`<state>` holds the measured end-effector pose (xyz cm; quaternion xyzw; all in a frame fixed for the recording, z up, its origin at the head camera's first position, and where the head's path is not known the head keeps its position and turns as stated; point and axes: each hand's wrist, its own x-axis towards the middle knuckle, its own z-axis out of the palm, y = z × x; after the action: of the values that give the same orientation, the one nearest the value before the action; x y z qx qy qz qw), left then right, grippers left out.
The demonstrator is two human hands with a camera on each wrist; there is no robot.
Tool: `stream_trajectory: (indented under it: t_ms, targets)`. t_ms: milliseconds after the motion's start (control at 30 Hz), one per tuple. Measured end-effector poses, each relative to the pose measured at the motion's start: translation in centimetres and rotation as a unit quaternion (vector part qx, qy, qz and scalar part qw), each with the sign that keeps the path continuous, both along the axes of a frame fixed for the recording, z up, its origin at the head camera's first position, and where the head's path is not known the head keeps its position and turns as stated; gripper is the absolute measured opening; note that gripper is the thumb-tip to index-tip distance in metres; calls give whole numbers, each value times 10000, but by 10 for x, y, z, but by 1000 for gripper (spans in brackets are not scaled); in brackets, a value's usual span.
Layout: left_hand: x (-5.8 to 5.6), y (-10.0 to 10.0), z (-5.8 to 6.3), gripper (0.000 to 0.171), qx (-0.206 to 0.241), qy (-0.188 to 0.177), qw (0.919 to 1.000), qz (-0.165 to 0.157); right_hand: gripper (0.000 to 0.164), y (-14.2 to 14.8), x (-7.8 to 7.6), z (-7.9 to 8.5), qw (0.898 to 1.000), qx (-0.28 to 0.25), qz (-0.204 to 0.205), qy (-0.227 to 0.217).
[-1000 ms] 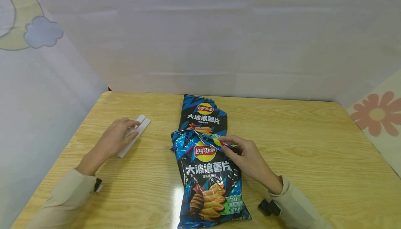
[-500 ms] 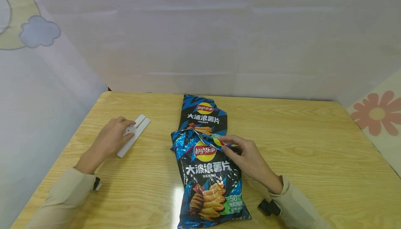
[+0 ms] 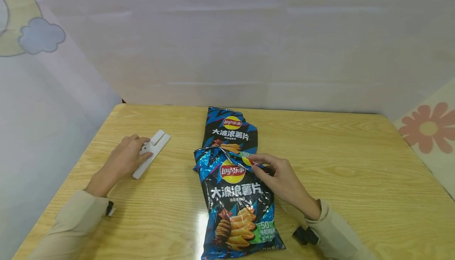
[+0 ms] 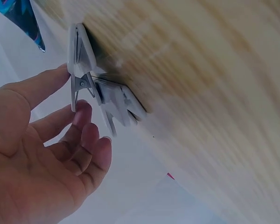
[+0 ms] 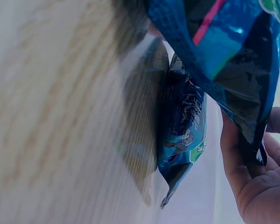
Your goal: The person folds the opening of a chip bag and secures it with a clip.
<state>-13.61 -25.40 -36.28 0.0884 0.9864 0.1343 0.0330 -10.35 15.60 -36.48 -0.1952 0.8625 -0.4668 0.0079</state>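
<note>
My left hand (image 3: pixel 124 159) pinches a white spring clip (image 4: pixel 81 56) at the left of the table, thumb on one side and index fingertip on the other. Right behind it in the left wrist view lies a second white clip (image 4: pixel 121 100). The front chip bag (image 3: pixel 234 208), blue and black, lies in the middle with its top folded over. At its upper right corner my right hand (image 3: pixel 284 181) holds the fold between thumb and fingers. Another chip bag (image 3: pixel 231 133) lies behind, its lower part covered by the front one and its upper right corner cut away.
The wooden table (image 3: pixel 337 153) reaches back to a pale cloth wall (image 3: pixel 227 54). A black wrist device (image 3: pixel 305 235) shows under the right sleeve, close to the front bag.
My left hand has shifted slightly left over the clips, and its index finger now covers less of them. The right hand and both bags stay put.
</note>
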Motion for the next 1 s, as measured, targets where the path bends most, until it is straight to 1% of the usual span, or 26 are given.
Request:
stream_trajectory:
  t_ms: [200,367,467,567,700,833,1000]
  targets:
    - [0,0,-1,43,118,42,9999,75,26,0,1,-1,10000,9,14,59]
    - [1,0,-1,41,207,136,9997,19,26,0,1,-1,10000,31,12,46]
    - [0,0,-1,40,253,132,9996,-31,27,-1,1,0,10000,47,-15,32]
    - [-1,1,-1,39,408,68,9991,-43,27,-1,1,0,10000,52,-21,2]
    - [-2,2,-2,40,794,6,9968,-3,26,-1,1,1,10000,53,-27,-52]
    - [-2,4,-3,42,1036,149,9945,-80,26,0,1,0,10000,53,16,-24]
    - [-1,8,-2,40,1094,344,9932,-182,26,0,1,1,10000,83,4,-13]
